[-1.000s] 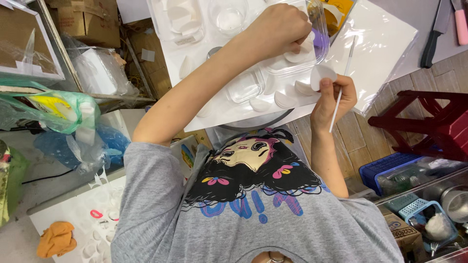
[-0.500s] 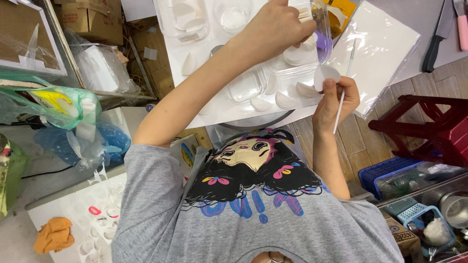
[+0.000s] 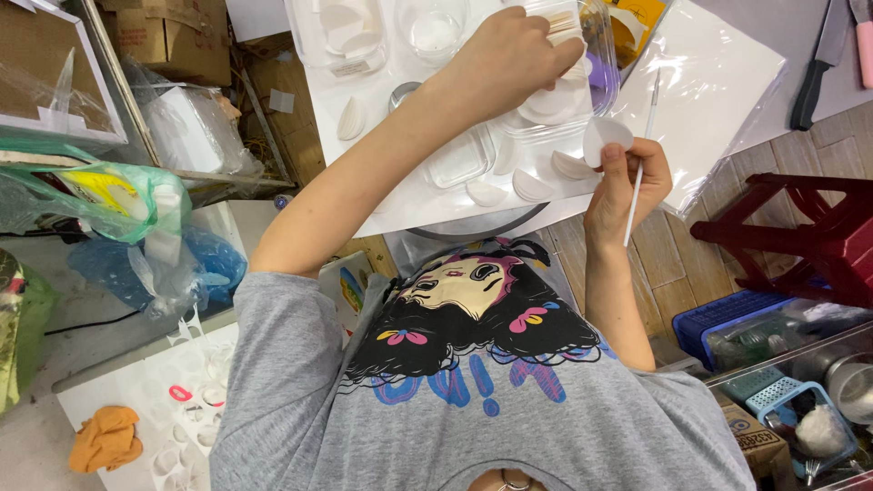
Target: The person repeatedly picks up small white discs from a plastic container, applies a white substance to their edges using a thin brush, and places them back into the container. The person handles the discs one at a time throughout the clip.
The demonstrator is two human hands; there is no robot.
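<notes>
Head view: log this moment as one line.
left hand: reaching into clear tub | right hand: holds thin brush and white shell piece | surface: white board

white shells (image 3: 544, 185), white brush (image 3: 638, 177), grey printed shirt (image 3: 473, 400), red stool (image 3: 800, 236)

White table top (image 3: 400, 195) fills upper middle of frame. On it: clear plastic tub (image 3: 338, 36) of white shell pieces upper left, small clear cup (image 3: 435, 27) beside it, loose white shells (image 3: 351, 118) scattered toward near edge, flat clear trays (image 3: 459, 162) at centre, wrapped white sheet (image 3: 718, 86) upper right. Black-handled knife (image 3: 812, 86) on grey surface, far upper right.
</notes>
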